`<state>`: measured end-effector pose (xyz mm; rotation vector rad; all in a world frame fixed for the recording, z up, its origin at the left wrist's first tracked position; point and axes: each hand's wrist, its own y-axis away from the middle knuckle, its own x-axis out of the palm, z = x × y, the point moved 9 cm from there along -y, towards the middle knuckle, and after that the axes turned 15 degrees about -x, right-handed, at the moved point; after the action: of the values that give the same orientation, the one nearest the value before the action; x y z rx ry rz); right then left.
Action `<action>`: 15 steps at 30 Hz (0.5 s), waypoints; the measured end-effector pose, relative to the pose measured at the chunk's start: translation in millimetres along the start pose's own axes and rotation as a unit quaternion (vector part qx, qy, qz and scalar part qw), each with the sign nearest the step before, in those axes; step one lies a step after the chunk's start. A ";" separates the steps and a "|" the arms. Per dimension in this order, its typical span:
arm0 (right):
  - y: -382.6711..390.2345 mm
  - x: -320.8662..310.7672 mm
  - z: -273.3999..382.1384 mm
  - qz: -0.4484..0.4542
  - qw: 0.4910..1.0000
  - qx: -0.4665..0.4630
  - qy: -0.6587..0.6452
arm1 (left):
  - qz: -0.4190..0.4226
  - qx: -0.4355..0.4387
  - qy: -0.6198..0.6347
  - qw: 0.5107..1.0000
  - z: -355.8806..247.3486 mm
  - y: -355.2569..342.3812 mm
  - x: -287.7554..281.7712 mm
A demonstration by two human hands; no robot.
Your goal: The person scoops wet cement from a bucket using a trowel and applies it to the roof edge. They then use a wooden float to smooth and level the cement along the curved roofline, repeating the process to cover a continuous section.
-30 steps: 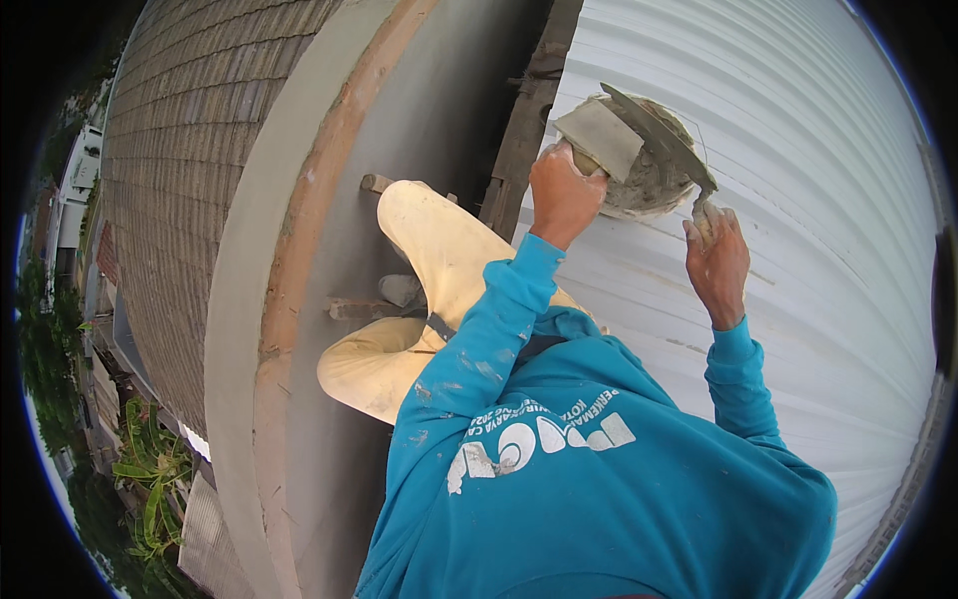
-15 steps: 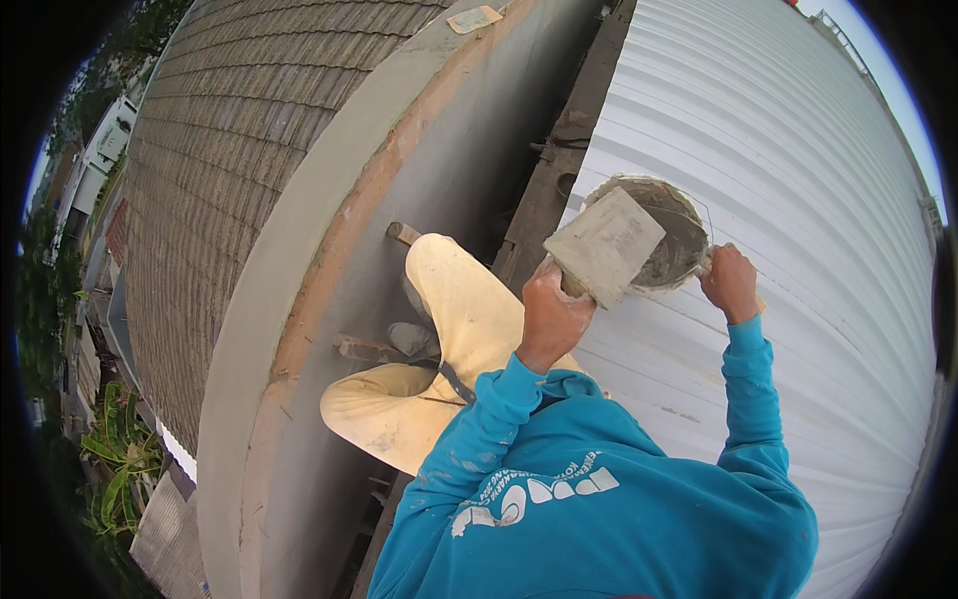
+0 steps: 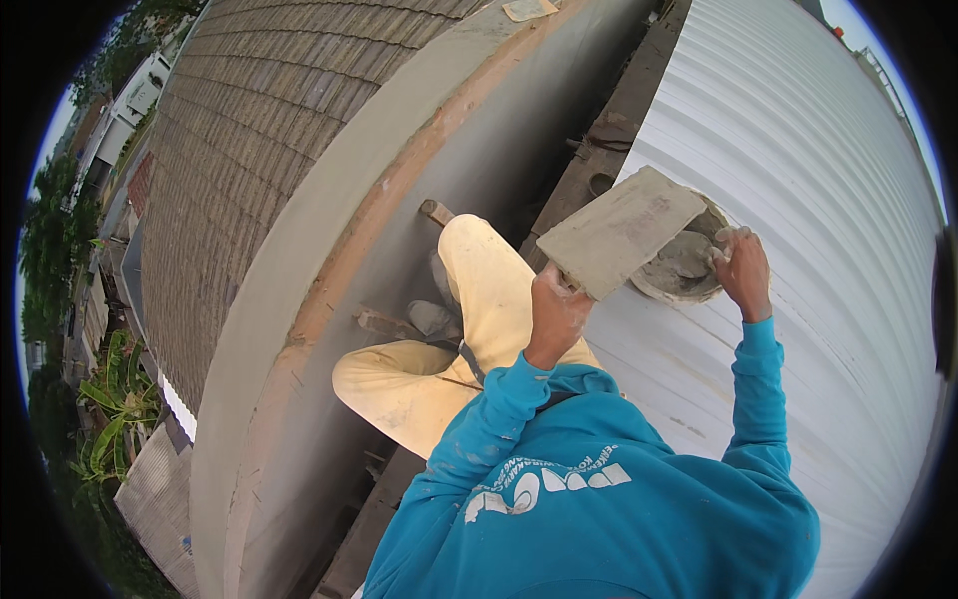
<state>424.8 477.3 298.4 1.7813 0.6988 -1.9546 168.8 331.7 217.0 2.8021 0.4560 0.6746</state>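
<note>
My left hand (image 3: 559, 317) is closed at the near edge of a flat, rectangular plasterer's hawk (image 3: 624, 228), grey with dried mortar. Its broad face is turned up, and whatever handle it has lies hidden beneath. The hawk covers the left part of a round bucket (image 3: 667, 294) with a crusted rim. Inside the bucket shows wet grey mortar (image 3: 689, 256). At the bucket's right side my right hand (image 3: 742, 272) is closed, fingers bent over the rim; whether they grip the rim or a mortar-covered tool cannot be made out.
White corrugated metal roofing (image 3: 828, 329) spreads under the bucket and to the right. A plastered wall (image 3: 299, 250) curves along my left, with wooden stubs (image 3: 384, 325) sticking out and a dark gap beside it. Beyond lies a tiled roof (image 3: 289, 110). A plank (image 3: 614, 125) edges the metal roofing.
The hawk has turned and swung over more of the bucket's left side. My right hand has shifted inward over the rim, and more mortar shows inside. The whole view has shifted slightly.
</note>
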 end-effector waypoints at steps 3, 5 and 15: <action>2.3 29.9 66.2 -0.062 0.880 0.033 -0.470 | 0.034 0.032 0.037 0.998 -0.8 -0.3 14.7; -3.6 54.9 107.6 -0.093 0.689 0.065 -0.716 | 0.049 0.028 0.046 0.997 -4.2 2.0 21.2; -74.0 129.0 132.3 -0.170 0.443 0.051 -0.879 | 0.033 -0.124 -0.189 0.973 -11.2 -15.5 -51.3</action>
<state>261.9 460.3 185.2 -1.0437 0.0190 -2.6242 116.3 329.7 201.6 2.6257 0.1910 0.1793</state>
